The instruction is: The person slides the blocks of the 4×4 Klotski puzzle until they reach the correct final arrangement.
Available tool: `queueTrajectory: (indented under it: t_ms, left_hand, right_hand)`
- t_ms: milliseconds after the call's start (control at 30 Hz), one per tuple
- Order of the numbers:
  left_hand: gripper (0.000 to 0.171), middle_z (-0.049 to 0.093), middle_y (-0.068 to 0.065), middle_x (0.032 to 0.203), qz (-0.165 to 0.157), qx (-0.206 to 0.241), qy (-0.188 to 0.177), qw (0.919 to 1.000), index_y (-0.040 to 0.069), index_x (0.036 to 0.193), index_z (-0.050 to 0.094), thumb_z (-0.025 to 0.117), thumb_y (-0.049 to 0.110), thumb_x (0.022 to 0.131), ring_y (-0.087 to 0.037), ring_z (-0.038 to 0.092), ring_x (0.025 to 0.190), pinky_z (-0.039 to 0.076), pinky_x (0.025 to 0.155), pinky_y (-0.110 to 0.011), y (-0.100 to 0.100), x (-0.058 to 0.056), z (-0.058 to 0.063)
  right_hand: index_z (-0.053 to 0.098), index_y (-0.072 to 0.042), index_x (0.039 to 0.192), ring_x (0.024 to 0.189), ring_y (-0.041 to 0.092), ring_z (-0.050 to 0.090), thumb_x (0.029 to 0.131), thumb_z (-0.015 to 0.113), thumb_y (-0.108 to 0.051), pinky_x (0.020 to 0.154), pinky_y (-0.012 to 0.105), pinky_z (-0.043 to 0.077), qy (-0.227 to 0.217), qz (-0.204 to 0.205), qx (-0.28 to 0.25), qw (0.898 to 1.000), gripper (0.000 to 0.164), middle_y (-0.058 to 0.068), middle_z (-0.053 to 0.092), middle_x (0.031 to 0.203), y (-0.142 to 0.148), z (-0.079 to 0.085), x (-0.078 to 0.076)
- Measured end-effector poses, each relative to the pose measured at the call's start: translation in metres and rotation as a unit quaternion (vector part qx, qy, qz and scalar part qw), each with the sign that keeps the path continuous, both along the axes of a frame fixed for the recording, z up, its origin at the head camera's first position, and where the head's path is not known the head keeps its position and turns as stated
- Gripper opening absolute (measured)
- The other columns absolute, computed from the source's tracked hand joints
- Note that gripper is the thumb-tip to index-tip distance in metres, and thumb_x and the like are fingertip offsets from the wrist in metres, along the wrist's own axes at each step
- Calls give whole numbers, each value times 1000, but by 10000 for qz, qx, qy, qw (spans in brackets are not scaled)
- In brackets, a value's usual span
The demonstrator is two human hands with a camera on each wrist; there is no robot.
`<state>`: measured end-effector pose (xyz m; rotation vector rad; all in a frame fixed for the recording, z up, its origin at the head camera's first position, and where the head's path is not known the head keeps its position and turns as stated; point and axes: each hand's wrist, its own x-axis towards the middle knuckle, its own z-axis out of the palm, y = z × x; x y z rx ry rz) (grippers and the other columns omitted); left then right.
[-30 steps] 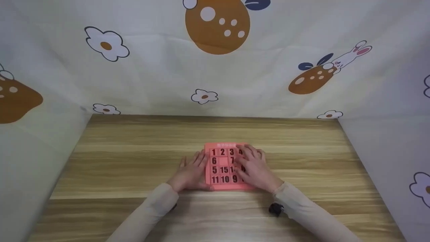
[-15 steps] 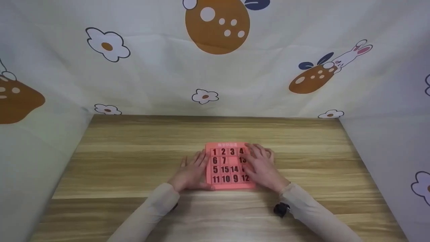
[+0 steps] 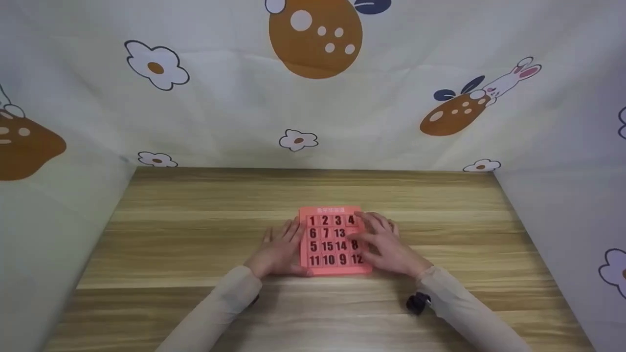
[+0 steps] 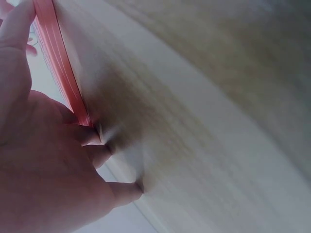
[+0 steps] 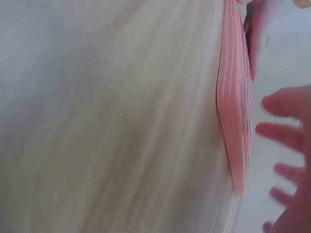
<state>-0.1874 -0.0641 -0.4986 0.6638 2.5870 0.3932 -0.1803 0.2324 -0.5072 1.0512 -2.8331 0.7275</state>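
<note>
A pink number slide puzzle (image 3: 337, 270) lies flat on the table, its black-numbered tiles facing up. My left hand (image 3: 278, 252) rests along its left edge, the thumb at the near left corner. In the left wrist view, straight fingers (image 4: 124, 192) reach down to the table beside the pink side wall. Over the puzzle's right side hovers my right hand (image 3: 389, 249), fingers spread and slightly bent. Its index fingertip is just right of the 13 tile (image 3: 340, 233), at the vacant slot under the 4. In the right wrist view, the fingers (image 5: 286, 103) stand apart above the tiles.
The wood-grain table (image 3: 205, 195) extends around the puzzle. Pale cloth walls (image 3: 225, 98) printed with flowers and orange fruit enclose the back and both sides. A black wrist device (image 3: 417, 303) hangs under the right sleeve.
The 7 tile slid left, then the 13 tile slid left beside it, so the gap is now at the second row's right end. My right hand shifted right; the left stayed.
</note>
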Motion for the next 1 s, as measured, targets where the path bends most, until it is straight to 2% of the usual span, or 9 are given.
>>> queueTrajectory:
  t_ms: [100, 167, 367, 667, 833, 1000]
  left_hand:
    - [119, -2, -12, 161, 5, 34, 3, 10000, 5, 155, 5, 69, 65, 75, -30, 0, 146, -2, 111, -62, -1, 0, 0]
    - [119, -2, -12, 161, 20, 23, 11, 10000, 6, 155, 5, 70, 64, 75, -30, 0, 146, -2, 111, -62, -1, 0, -1]
    - [120, -5, -11, 161, 22, -17, 10, 10000, 7, 155, 4, 69, 66, 74, -30, -2, 146, -3, 111, -61, -1, -1, 0]
    - [119, -4, -11, 161, 43, -47, 14, 10000, 7, 156, 3, 69, 65, 75, -30, -2, 146, -4, 111, -60, -1, -2, 0]
    - [119, -3, -12, 161, 2, -30, 50, 10000, 7, 155, 3, 69, 65, 75, -31, -1, 146, -3, 111, -61, -1, -2, -1]
    - [118, -1, -13, 161, -53, 42, 101, 9999, 5, 155, 4, 70, 63, 76, -32, 1, 146, 0, 111, -62, -1, -1, -2]
  right_hand:
    - [76, -21, 102, 135, 43, 24, 82, 70, -19, 101, 67, 12, 145, 155, -181, 9996, 21, 12, 37, 150, 5, 0, -1]
    - [77, -22, 99, 134, 44, 26, 83, 70, -20, 101, 66, 12, 256, 58, -152, 9995, 17, 10, 40, 149, 7, 0, -1]
    - [68, -20, 124, 135, 45, 26, 93, 63, -25, 101, 65, 18, 366, -607, 500, 9962, 32, 9, 32, 154, 6, -2, 0]
    - [51, -22, 142, 137, 44, 23, 97, 56, -31, 100, 69, 21, 124, -722, 924, 9930, 47, 10, 23, 158, 5, -3, 2]
    - [46, -22, 146, 138, 44, 22, 96, 56, -30, 101, 70, 20, 187, -474, 899, 9946, 51, 12, 20, 158, 3, -4, 3]
    - [53, -23, 140, 137, 46, 22, 95, 58, -31, 102, 69, 19, 353, 237, 727, 9964, 46, 14, 22, 157, -1, -5, 6]
